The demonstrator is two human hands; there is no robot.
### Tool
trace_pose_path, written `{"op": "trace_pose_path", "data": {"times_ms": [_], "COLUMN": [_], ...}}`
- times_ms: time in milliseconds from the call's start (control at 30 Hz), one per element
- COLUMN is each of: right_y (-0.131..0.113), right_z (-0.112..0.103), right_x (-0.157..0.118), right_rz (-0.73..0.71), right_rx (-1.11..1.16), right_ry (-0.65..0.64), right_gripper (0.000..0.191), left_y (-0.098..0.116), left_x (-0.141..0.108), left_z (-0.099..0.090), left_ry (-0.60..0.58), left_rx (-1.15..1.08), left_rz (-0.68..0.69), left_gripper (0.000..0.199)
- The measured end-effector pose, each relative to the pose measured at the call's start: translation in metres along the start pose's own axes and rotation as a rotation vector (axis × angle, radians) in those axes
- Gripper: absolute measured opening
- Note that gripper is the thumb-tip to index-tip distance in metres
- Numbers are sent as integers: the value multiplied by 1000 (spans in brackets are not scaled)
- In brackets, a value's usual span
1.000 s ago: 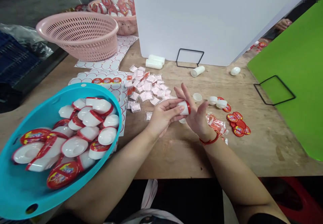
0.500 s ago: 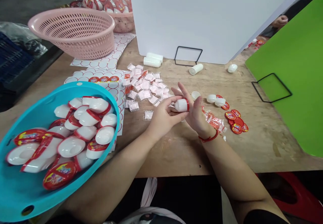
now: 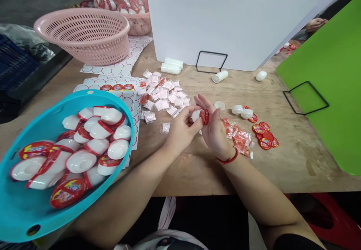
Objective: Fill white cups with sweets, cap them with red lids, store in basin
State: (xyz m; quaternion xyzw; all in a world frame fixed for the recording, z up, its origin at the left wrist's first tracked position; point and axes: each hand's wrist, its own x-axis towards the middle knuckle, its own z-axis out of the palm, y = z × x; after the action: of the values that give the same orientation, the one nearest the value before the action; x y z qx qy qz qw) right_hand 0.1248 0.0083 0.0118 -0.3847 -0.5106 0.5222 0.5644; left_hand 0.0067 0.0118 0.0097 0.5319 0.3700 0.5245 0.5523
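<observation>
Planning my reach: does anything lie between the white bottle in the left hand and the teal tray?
Nothing upright. Past the left hand, only a loose clear sachet and the edge of the printed sheets lie flat before the teal tray's rim.

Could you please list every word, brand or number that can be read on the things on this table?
None can be read. The red labels in the blue tub and those on the table carry colourful logos, too blurred to read. The sachets and the white container in the left hand show nothing legible.
</observation>
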Motion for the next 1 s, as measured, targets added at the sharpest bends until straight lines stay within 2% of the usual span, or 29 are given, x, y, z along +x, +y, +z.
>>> {"op": "trace_pose_path", "data": {"times_ms": [133,333,433,633,733,800,900,1000], "right_y": [1,4,4,5,7,7,4,0], "right_z": [0,-2,4,11,8,6,5,5], "right_x": [-2,-2,-5,-7,-4,-4,-6,-9], "right_rz": [-40,18,-42,-72,-116,-141,-216,-318], "right_rx": [-45,-170,-195,-87,-40,-104,-307,-469], "right_ry": [-4,-32,16,187,242,252,204,24], "right_gripper": [61,63,50,54,47,46,47,52], "left_y": [6,6,3,5,7,7,3,-1], "left_x": [1,6,6,5,4,2,0,-1], "left_z": [-1,-2,-2,1,2,2,2,1], "left_ry": [-25,8,23,25,-7,-11,8,20], "left_rx": [-57,-117,-161,-283,-240,-186,-108,-89], "left_rz": [-38,-122,-108,-219,-202,-189,-217,-218], "left_gripper": [29,29,28,26,21,21,23,33]}}
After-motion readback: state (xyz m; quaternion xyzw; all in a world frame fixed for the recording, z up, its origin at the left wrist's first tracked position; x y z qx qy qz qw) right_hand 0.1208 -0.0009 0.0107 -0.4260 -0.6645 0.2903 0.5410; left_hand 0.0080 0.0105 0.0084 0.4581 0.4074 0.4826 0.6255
